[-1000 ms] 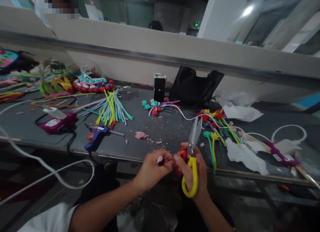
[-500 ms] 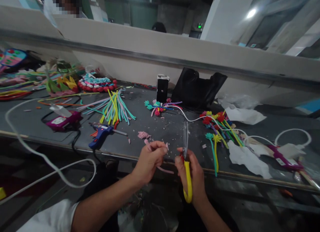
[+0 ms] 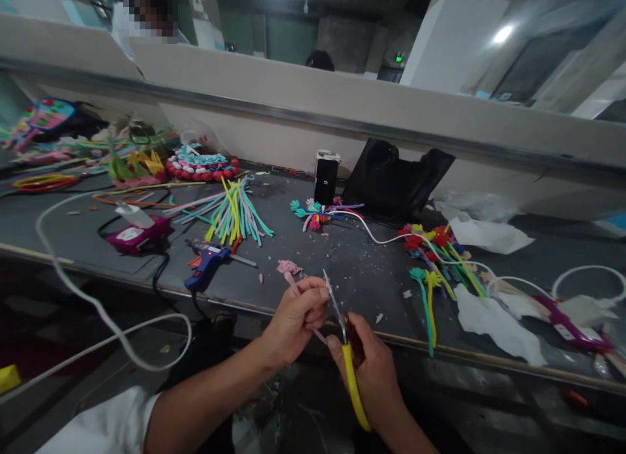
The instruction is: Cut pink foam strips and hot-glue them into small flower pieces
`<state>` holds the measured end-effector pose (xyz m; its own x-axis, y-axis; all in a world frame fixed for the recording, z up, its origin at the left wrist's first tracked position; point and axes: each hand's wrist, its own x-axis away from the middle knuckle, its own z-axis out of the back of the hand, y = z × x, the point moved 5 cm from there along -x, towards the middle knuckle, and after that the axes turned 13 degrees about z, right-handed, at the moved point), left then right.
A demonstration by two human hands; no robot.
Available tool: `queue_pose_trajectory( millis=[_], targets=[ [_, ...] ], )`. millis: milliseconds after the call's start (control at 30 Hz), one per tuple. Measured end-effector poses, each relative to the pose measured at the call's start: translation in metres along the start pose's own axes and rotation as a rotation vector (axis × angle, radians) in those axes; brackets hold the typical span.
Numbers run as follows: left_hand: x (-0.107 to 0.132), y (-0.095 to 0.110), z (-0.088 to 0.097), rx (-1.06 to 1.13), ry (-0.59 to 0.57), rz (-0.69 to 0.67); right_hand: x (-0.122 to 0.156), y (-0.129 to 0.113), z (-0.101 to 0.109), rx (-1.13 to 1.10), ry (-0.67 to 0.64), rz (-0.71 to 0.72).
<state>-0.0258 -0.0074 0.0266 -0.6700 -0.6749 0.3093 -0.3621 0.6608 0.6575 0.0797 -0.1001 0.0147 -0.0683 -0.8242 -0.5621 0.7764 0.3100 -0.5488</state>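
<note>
My left hand (image 3: 297, 317) is closed round a pale pink pipe cleaner (image 3: 292, 283). One end pokes out above the fist and the other emerges below it. Just beyond lies a pink fuzzy clump (image 3: 289, 267); whether it joins the pipe cleaner, I cannot tell. My right hand (image 3: 374, 366) grips yellow-handled scissors (image 3: 353, 389) whose blades point up and left, close beside my left fingertips. The blades look nearly together. What my left thumb and forefinger pinch at their tips is too small to make out.
A blue glue gun (image 3: 208, 268) and a bundle of pipe cleaners (image 3: 237, 212) lie to the left. Pipe-cleaner flowers (image 3: 425, 278), torn white paper (image 3: 493, 327) and a white cable (image 3: 376, 237) occupy the right. A phone (image 3: 325, 180) stands behind, near a black bag (image 3: 396, 180).
My right hand has swung the scissors left, from upright and apart to tilted beside my left fingertips. The blades now reach the left hand. The whole view has shifted slightly.
</note>
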Motion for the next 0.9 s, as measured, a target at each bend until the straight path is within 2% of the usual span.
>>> queue_pose_trajectory(
  millis=[200, 433, 667, 900],
  targets=[
    [-0.001, 0.001, 0.0, 0.003, -0.003, 0.011, 0.001, 0.0, 0.003, 0.027, 0.012, 0.04],
    [-0.002, -0.002, 0.001, 0.023, -0.02, 0.012, 0.004, 0.003, 0.0, 0.005, 0.009, 0.018],
    [0.0, 0.001, 0.003, -0.01, -0.01, -0.013, -0.005, -0.008, -0.005, -0.099, -0.082, -0.008],
    [-0.001, 0.001, 0.007, -0.005, -0.015, -0.008, -0.007, -0.01, -0.008, -0.143, -0.104, -0.036]
  ],
)
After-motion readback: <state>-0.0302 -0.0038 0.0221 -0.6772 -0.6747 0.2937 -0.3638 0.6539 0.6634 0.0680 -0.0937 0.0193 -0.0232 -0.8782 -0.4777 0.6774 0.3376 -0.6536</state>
